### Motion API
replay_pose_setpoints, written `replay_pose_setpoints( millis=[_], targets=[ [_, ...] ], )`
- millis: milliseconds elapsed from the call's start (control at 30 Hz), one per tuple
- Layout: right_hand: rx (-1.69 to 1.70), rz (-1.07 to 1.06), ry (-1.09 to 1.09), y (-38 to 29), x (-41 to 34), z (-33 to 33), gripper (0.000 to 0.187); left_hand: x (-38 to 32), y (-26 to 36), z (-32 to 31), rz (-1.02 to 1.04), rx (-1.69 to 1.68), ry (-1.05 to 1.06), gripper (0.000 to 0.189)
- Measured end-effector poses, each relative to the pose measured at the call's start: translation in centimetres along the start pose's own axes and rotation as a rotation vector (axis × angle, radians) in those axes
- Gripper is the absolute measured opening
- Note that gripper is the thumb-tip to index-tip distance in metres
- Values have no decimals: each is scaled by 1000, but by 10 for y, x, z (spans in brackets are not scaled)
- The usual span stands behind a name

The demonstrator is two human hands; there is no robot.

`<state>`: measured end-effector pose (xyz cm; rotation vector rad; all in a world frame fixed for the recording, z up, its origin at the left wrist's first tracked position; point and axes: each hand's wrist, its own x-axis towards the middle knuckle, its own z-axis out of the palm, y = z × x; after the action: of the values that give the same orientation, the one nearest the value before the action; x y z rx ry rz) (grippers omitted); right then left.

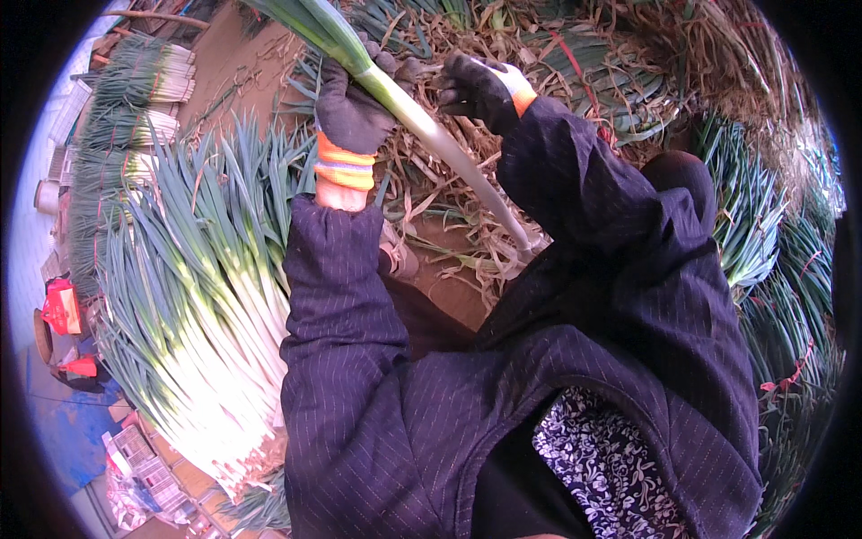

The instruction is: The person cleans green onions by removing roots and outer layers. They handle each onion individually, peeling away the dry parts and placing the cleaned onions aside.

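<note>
My left hand [353, 108], in a dark work glove with an orange cuff, grips a long green onion [431, 131] where its green leaves meet the white stalk. The stalk slants down to the right, its root end near my knee. My right hand [475, 84], gloved alike, is to the right of the stalk with its fingers curled; whether it pinches a piece of leaf or root is unclear. Beneath both hands lies a heap of dry, peeled leaves and stalks [431, 162]. To the left of my left sleeve, a big pile of green onions [222, 290] shows white stalks towards me.
Tied bundles of green onions [141, 87] are stacked along the far left. More bundles [741, 209] lie at the right beyond my knee. Untrimmed onions with dry leaves and roots [727, 60] stand at the upper right. A red bag [62, 306] is at the left edge.
</note>
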<state>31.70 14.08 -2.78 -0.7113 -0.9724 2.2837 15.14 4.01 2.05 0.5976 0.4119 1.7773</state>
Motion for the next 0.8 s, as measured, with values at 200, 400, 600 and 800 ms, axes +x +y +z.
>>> replay_pose_setpoints(
  millis=[200,400,600,800],
  targets=[
    [-202,11,-266,4,-18,9,44,0,14,-2,49,251,-25,34],
    [-558,-91,-136,17,-37,29,45,-1,10,-3,73,201,121,37],
    [-381,-27,-13,14,-38,31,39,-2,9,-1,18,136,132,38],
    [-400,49,-108,6,-43,33,40,1,5,6,76,248,87,36]
  ],
)
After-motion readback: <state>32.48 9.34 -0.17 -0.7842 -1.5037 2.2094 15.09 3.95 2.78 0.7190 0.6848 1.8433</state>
